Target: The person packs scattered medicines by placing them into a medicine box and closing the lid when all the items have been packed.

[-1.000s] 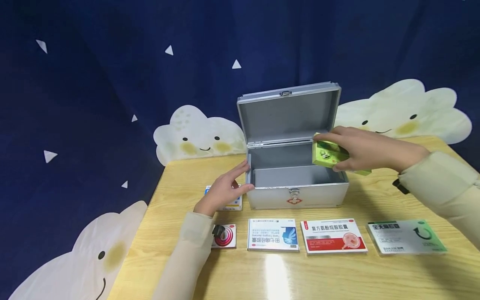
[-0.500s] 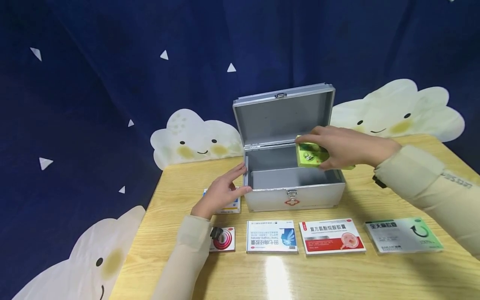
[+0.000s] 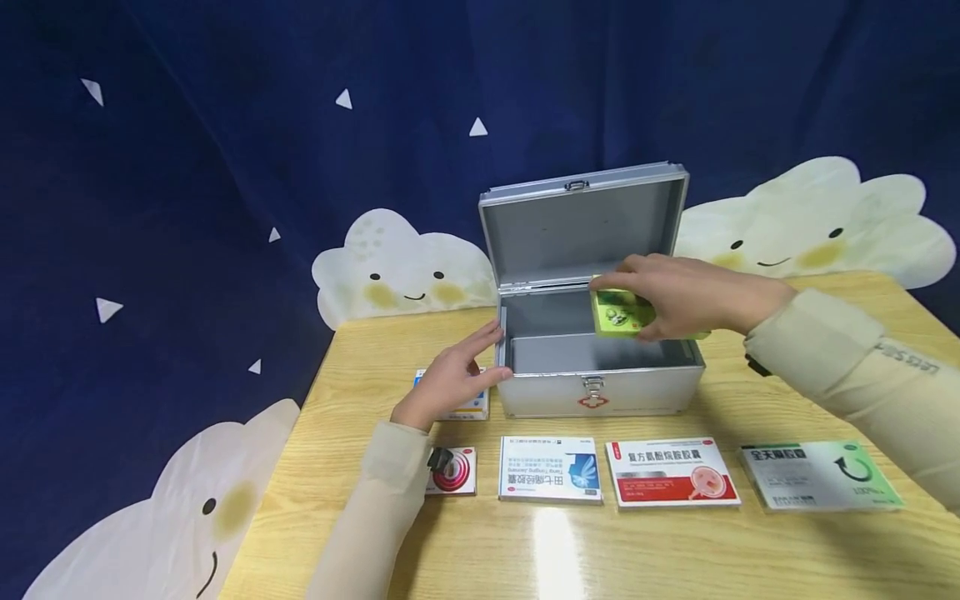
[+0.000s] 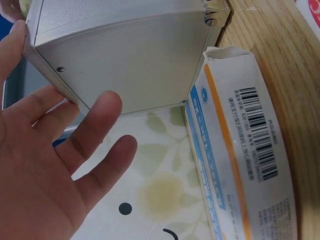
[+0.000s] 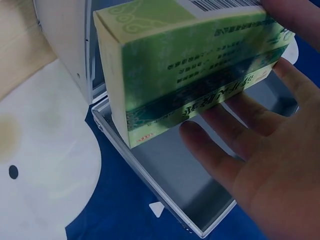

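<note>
A silver first-aid case (image 3: 547,397) with a red cross on its front stands with its lid (image 3: 585,233) raised. Over the right half of its opening, my right hand (image 3: 678,296) grips a green medicine box (image 3: 617,313) between thumb and fingers. The right wrist view shows this green box (image 5: 200,70) from its printed side, tilted above the case. My left hand (image 3: 453,379) rests at the case's left edge, fingers extended along the rim. In the left wrist view, a white medicine box (image 4: 250,150) with a blue and orange stripe lies beside the case, partly behind the left hand from above.
In front of the case, a row of medicine boxes lies on the wooden table (image 3: 630,554): a red-ringed box (image 3: 459,471) partly behind the left wrist, a blue-white box (image 3: 550,469), a red-white box (image 3: 672,472) and a green-silver box (image 3: 817,475). A dark blue curtain (image 3: 405,108) hangs behind.
My right hand has carried the green medicine box leftward, farther over the case opening, then stayed about there. The left hand keeps its place at the case's left edge.
</note>
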Available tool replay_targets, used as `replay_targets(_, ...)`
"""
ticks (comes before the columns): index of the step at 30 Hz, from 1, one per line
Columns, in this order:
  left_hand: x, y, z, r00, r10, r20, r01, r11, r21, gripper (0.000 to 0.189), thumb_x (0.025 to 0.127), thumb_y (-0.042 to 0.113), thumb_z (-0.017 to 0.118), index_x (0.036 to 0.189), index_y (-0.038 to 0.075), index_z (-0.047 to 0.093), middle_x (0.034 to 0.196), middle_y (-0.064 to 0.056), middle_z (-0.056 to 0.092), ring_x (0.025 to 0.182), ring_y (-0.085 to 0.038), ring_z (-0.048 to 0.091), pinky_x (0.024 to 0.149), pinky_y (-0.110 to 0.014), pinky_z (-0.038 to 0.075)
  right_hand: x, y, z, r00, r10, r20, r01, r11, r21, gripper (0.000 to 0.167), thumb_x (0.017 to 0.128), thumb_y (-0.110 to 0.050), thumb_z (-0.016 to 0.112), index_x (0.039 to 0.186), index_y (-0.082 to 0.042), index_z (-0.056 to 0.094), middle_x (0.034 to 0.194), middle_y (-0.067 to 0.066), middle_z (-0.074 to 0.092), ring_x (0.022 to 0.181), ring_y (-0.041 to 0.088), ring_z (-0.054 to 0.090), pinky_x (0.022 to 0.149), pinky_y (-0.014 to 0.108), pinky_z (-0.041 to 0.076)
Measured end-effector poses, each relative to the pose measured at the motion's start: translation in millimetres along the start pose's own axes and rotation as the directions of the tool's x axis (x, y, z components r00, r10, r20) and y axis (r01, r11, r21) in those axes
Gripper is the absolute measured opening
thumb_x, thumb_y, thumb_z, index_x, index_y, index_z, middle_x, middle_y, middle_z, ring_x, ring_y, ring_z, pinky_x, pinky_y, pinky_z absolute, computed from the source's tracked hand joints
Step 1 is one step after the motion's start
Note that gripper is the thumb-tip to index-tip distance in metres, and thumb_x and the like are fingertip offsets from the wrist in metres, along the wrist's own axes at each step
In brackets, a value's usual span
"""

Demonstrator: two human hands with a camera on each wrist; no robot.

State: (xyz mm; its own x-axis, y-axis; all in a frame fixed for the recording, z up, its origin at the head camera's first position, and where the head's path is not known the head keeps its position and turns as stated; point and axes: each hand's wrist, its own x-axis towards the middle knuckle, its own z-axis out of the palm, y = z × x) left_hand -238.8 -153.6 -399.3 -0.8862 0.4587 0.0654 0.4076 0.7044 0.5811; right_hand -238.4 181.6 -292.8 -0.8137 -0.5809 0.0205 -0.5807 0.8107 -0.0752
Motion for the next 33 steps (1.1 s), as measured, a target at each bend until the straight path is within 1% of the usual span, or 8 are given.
replay_targets(3, 0.8, 0.6, 0.9, 1.000, -0.009, -0.005, 0.009, 1.000, 0.007, 0.069, 0.092, 0.054, 0.063, 0.153, 0.030, 0.039, 0.162, 0.023, 0.026, 0.071, -0.013, 0.053, 0.069, -0.027, 0.048, 1.8, 0, -2, 1.000, -0.004, 0.011, 0.004, 1.000, -0.013, 0.080, 0.072, -0.023, 0.088, 0.143, -0.027, 0.051, 0.130, 0.011, 0.059, 0.108, 0.026, 0.058, 0.091, 0.052, 0.052)
replay_targets(7, 0.8, 1.3, -1.0, 1.000, -0.014, -0.017, 0.015, 1.000, 0.015, 0.069, 0.092, 0.054, 0.063, 0.152, 0.031, 0.041, 0.161, 0.024, 0.027, 0.068, -0.012, 0.051, 0.067, -0.027, 0.047, 6.6, -4, -6, 1.000, -0.017, 0.010, 0.017, 1.000, -0.023, 0.080, 0.071, -0.023, 0.088, 0.142, -0.028, 0.052, 0.129, 0.010, 0.059, 0.106, 0.026, 0.058, 0.089, 0.052, 0.053)
replay_targets(11, 1.2, 1.3, -0.7, 1.000, -0.012, -0.005, 0.012, 1.000, 0.008, 0.069, 0.092, 0.053, 0.063, 0.152, 0.029, 0.040, 0.162, 0.024, 0.027, 0.065, -0.011, 0.049, 0.066, -0.026, 0.046, 11.7, -8, -8, 1.000, -0.028, 0.010, 0.028, 0.999, -0.015, 0.078, 0.071, -0.021, 0.088, 0.141, -0.028, 0.054, 0.134, 0.011, 0.057, 0.107, 0.027, 0.059, 0.088, 0.051, 0.054)
replay_targets(14, 1.4, 0.7, 0.2, 1.000, -0.013, 0.003, 0.013, 1.000, 0.005, 0.068, 0.093, 0.053, 0.063, 0.153, 0.030, 0.039, 0.162, 0.024, 0.026, 0.063, -0.011, 0.048, 0.066, -0.025, 0.047, 16.4, -13, -8, 0.999, -0.045, 0.016, 0.045, 0.999, -0.013, 0.077, 0.072, -0.021, 0.088, 0.141, -0.029, 0.054, 0.138, 0.011, 0.054, 0.110, 0.028, 0.059, 0.090, 0.051, 0.054)
replay_targets(22, 2.3, -0.4, -0.1, 1.000, -0.004, -0.009, 0.004, 1.000, 0.021, 0.069, 0.092, 0.053, 0.063, 0.153, 0.028, 0.040, 0.162, 0.023, 0.027, 0.066, -0.011, 0.051, 0.070, -0.026, 0.048, 30.0, -26, -11, 0.996, -0.092, 0.021, 0.093, 0.994, -0.049, 0.080, 0.071, -0.021, 0.089, 0.142, -0.029, 0.053, 0.137, 0.008, 0.056, 0.113, 0.030, 0.060, 0.092, 0.054, 0.052)
replay_targets(27, 2.4, 0.4, -0.7, 1.000, -0.010, -0.002, 0.010, 1.000, 0.028, 0.067, 0.092, 0.052, 0.063, 0.152, 0.032, 0.040, 0.162, 0.023, 0.027, 0.064, -0.011, 0.051, 0.068, -0.026, 0.048, 36.4, -26, -8, 0.995, -0.088, 0.043, 0.091, 0.994, -0.061, 0.080, 0.071, -0.021, 0.089, 0.141, -0.029, 0.052, 0.136, 0.007, 0.056, 0.114, 0.030, 0.059, 0.094, 0.055, 0.051)
replay_targets(33, 2.2, 2.2, -0.4, 1.000, -0.013, 0.003, 0.013, 0.999, 0.040, 0.068, 0.092, 0.052, 0.063, 0.152, 0.029, 0.040, 0.162, 0.022, 0.028, 0.062, -0.011, 0.050, 0.067, -0.026, 0.048, 44.2, -25, -3, 0.995, -0.085, 0.050, 0.088, 0.993, -0.073, 0.080, 0.071, -0.020, 0.088, 0.141, -0.028, 0.053, 0.135, 0.007, 0.057, 0.114, 0.030, 0.058, 0.095, 0.056, 0.051)
